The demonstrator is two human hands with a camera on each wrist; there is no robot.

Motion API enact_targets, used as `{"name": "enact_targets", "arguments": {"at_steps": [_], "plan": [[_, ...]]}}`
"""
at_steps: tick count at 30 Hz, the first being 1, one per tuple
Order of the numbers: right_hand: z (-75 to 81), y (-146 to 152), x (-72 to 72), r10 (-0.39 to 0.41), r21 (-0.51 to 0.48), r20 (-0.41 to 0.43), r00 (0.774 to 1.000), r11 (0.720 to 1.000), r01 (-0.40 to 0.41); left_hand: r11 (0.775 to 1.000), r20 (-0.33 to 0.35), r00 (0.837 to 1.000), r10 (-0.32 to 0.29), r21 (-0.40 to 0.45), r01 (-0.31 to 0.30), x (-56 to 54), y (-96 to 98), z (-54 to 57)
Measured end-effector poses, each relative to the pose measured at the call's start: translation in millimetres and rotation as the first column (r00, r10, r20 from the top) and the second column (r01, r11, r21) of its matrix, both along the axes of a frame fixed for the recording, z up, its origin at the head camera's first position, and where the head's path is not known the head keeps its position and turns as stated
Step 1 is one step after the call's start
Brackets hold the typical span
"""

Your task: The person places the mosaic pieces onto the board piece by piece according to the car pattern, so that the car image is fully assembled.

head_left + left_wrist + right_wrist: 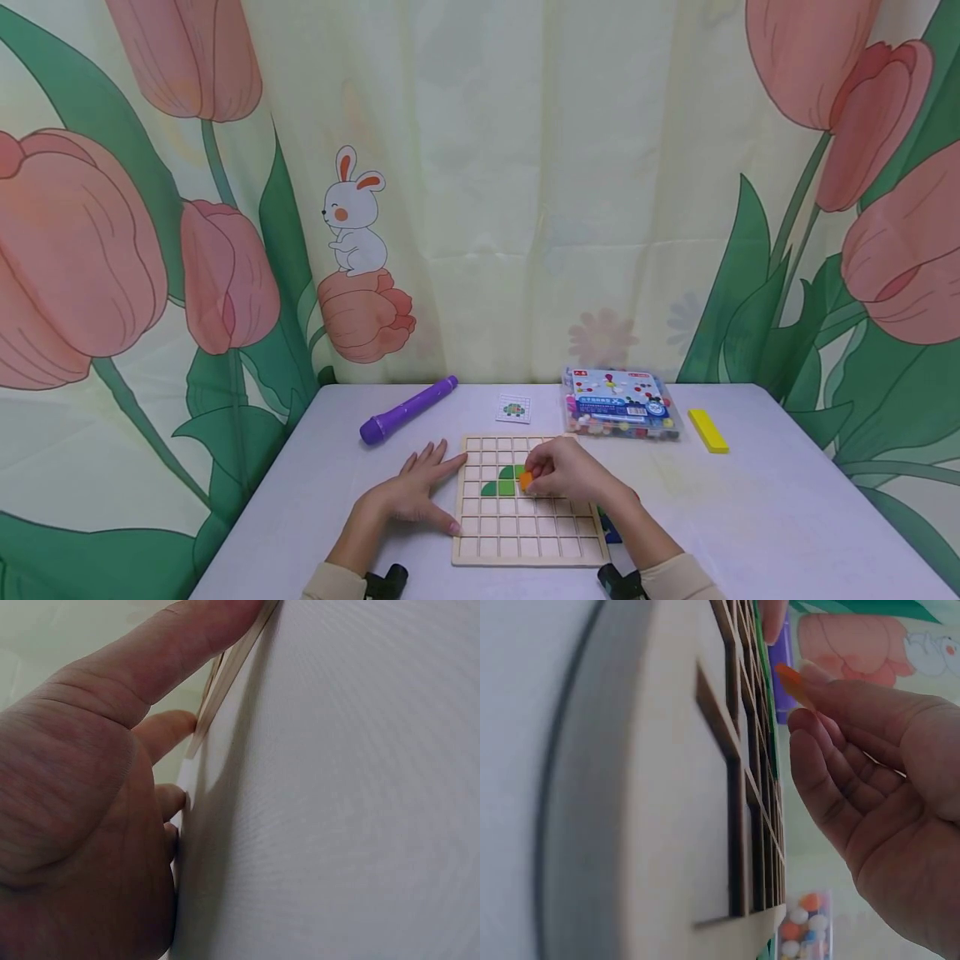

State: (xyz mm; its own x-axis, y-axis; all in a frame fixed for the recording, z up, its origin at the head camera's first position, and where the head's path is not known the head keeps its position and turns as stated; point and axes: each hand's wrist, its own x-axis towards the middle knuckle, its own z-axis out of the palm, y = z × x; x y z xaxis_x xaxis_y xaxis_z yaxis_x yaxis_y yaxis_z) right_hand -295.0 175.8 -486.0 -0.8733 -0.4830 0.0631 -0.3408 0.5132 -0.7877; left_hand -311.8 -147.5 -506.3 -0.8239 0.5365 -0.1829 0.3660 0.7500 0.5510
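Note:
A wooden grid board (529,561) lies on the table before me. Several green tiles (506,487), some square and some with a rounded edge, sit in its cells left of and around the middle. My right hand (573,471) pinches a small orange tile (526,481) between thumb and fingers, just right of the green ones. In the right wrist view the orange tile (793,684) stands out from the fingertips, above the board's surface. With fingers spread and fairly straight, my left hand (412,493) touches the board's left edge; its thumb reaches the rim (238,671) in the left wrist view.
A small pattern card (514,409) lies beyond the board, with a purple microphone-shaped stick (408,410) to its left. At the back right are a clear box of coloured pieces (621,406) and a yellow bar (708,431). Something dark blue (610,527) shows beside the board's right edge.

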Motion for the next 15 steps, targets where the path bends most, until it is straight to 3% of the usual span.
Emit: {"name": "enact_targets", "arguments": {"at_steps": [15], "plan": [[-3.2,-5.8,3.0,-0.005,0.071,-0.024,1.0,0.997,0.007,1.0,-0.014,1.0,-0.001,-0.011,0.001,-1.8,0.0,-2.8]]}}
